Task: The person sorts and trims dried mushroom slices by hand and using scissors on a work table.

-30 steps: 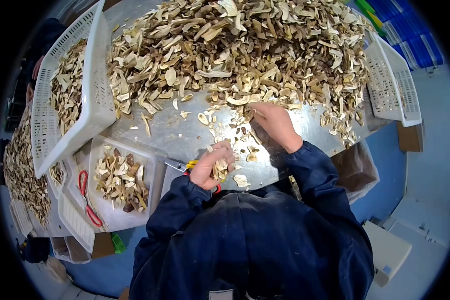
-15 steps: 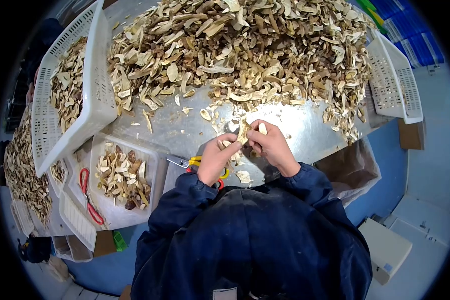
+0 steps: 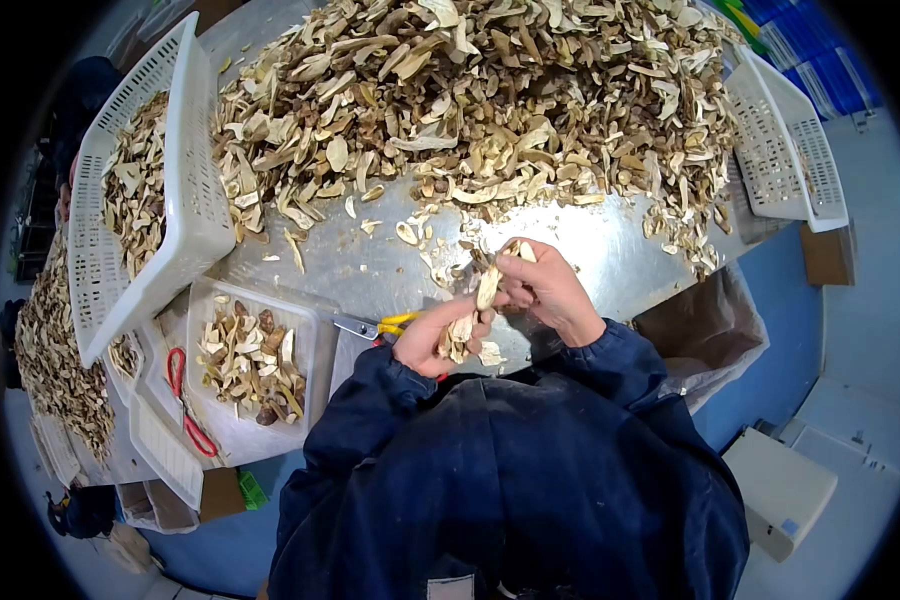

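Observation:
My left hand [image 3: 428,338] is closed, palm turned up, around several dried mushroom slices [image 3: 458,338]. Between both hands stands a long pale slice [image 3: 487,287], pinched by the fingers of my right hand [image 3: 555,295]. Another pale piece [image 3: 524,252] shows at the right thumb and index finger. Beyond the hands, a big pile of dried mushroom slices [image 3: 420,90] covers the steel table [image 3: 610,235], with loose bits scattered at its near edge. Just left of my left hand lie yellow-handled scissors [image 3: 355,325], partly covered by it.
To the left are a white slotted basket [image 3: 185,190] of slices, a clear plastic tub [image 3: 315,370] holding mushroom pieces, and red-handled scissors [image 3: 182,400]. At right stand another white basket [image 3: 770,150] and a lined bin [image 3: 710,330] below the table edge.
My left hand has turned palm up, showing the slices in it. The long slice between the hands now stands lower and more upright. The view has shifted slightly.

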The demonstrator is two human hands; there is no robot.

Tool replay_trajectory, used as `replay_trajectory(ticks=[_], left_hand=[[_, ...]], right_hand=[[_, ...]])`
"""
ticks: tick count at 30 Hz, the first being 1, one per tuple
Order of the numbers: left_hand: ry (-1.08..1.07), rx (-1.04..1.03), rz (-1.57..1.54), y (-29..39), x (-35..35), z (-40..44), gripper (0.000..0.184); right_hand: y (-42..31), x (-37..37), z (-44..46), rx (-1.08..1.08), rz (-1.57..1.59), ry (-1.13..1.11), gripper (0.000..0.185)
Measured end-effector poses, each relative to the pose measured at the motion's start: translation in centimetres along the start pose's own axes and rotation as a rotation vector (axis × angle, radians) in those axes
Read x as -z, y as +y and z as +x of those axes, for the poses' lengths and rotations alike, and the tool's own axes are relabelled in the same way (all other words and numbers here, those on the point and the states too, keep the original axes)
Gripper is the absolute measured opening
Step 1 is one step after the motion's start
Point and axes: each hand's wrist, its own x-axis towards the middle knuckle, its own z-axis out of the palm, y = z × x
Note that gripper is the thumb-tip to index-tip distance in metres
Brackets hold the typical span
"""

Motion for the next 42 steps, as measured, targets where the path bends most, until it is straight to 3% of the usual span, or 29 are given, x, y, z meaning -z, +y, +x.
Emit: replay_trajectory(ticks=[2,5,8,11,13,15,16,19,20,23,26,30,33,36,39,40,42], left_hand=[[0.172,-0.117,0.246,0.1,-0.6,-0.3,0.037],[0.328,-0.259,0.519,-0.5,-0.2,0.2,0.034],[0.323,-0.371,0.603,0.1,-0.3,-0.1,0.031],[0.296,-0.386,0.369,1.4,0.0,-0.9,0.030],[0.260,-0.380,0.198,1.8,0.1,-1.1,0.027],[0.238,-0.369,0.048,1.7,0.4,-1.3,0.027],[0.179,-0.358,0.032,1.7,0.5,-1.3,0.027],[0.197,-0.327,0.062,1.1,0.1,-1.3,0.022],[0.203,-0.331,0.071,1.1,0.0,-1.3,0.022],[0.217,-0.338,0.094,1.0,0.1,-1.1,0.023],[0.247,-0.402,0.249,1.1,0.3,-1.1,0.025],[0.279,-0.420,0.242,1.4,-0.2,-0.7,0.025],[0.253,-0.426,0.256,1.4,-0.2,-0.7,0.024],[0.250,-0.427,0.259,1.4,-0.4,-0.8,0.024],[0.253,-0.456,0.314,1.4,0.0,-1.2,0.026],[0.283,-0.478,0.361,1.5,0.0,-1.2,0.026],[0.317,-0.544,0.452,1.8,-0.3,-0.9,0.026]], right_hand=[[0.0,-0.2,0.1,0.071,-0.048,0.143,0.010],[0.7,0.9,0.0,0.095,-0.155,0.146,0.012],[0.4,1.7,-0.2,-0.016,-0.581,0.189,0.020],[0.8,3.2,0.4,0.285,-1.003,0.148,0.026],[-2.2,1.6,0.7,0.238,-1.179,0.311,0.027],[-1.2,3.3,3.6,0.652,-1.366,0.431,0.025],[-1.7,3.3,4.5,0.749,-1.455,0.400,0.025],[-1.9,2.3,6.6,0.909,-1.569,0.222,0.026],[-1.7,1.9,7.0,0.817,-1.672,0.248,0.023],[-1.6,2.0,8.0,0.757,-1.733,0.272,0.019],[-2.2,2.1,7.0,0.906,-1.457,0.308,0.015],[-2.6,3.2,6.6,0.982,-1.559,0.216,0.012],[-2.0,2.7,6.5,0.779,-1.718,0.249,0.014],[-1.9,2.9,7.3,0.761,-1.752,0.262,0.016],[-1.8,2.5,7.1,0.864,-1.253,0.232,0.015],[-3.6,0.9,5.2,0.408,-1.194,0.174,0.017],[-3.4,0.5,4.3,0.159,-0.926,-0.041,0.019]])
